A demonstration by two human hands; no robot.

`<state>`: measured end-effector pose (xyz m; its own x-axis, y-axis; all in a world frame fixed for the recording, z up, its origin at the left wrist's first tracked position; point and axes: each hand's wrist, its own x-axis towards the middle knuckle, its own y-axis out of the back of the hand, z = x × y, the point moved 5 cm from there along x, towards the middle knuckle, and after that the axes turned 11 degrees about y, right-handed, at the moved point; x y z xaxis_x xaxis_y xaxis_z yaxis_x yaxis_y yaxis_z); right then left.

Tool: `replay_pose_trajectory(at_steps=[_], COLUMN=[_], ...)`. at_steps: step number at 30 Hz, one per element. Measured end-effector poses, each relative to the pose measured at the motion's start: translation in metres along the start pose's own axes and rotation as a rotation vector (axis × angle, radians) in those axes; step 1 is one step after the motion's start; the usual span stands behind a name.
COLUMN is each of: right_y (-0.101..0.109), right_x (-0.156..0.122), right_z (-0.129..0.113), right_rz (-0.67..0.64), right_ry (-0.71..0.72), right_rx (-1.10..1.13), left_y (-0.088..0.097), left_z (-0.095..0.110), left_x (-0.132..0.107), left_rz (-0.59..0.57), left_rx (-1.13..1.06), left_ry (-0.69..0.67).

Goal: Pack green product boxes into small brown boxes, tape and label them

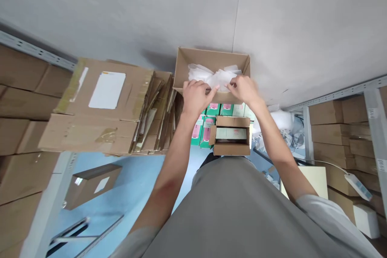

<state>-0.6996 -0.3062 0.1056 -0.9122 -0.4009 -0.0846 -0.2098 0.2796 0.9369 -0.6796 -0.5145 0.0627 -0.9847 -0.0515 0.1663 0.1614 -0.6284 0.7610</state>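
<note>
An open cardboard box stands on a grey surface in front of me, filled with white crumpled wrapping. My left hand rests on the box's near edge, its fingers closed on the wrapping. My right hand is at the same edge, to the right, and also pinches the white wrapping. Both forearms reach up from my grey shirt at the bottom of the view.
A stack of flattened cardboard lies to the left. Below the hands sit green and pink product boxes and a small open carton. Shelves of brown cartons stand right and left. The floor is blue.
</note>
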Motion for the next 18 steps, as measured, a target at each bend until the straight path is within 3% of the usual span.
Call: replay_pose_trajectory(at_steps=[7,11,14,16,18], right_y=[-0.006,0.004,0.010,0.012,0.009], right_x=[-0.040,-0.079,-0.106,-0.107,-0.087], right_z=[-0.011,-0.015,-0.017,-0.014,-0.006], right_rz=[-0.087,-0.041,-0.077,-0.104,-0.108], right_ry=[0.193,0.255,0.231,0.180,0.118], right_rx=[0.061,0.044,0.072,0.081,0.052], left_y=[0.010,0.020,0.017,0.011,0.005], left_z=[-0.003,0.009,0.019,0.023,0.024], left_x=[-0.019,-0.046,-0.069,-0.079,-0.081], left_rz=[-0.176,-0.236,-0.299,-0.323,-0.319], left_rx=[0.045,0.038,0.019,0.029,0.049], left_ry=[-0.132,-0.177,-0.224,-0.238,-0.229])
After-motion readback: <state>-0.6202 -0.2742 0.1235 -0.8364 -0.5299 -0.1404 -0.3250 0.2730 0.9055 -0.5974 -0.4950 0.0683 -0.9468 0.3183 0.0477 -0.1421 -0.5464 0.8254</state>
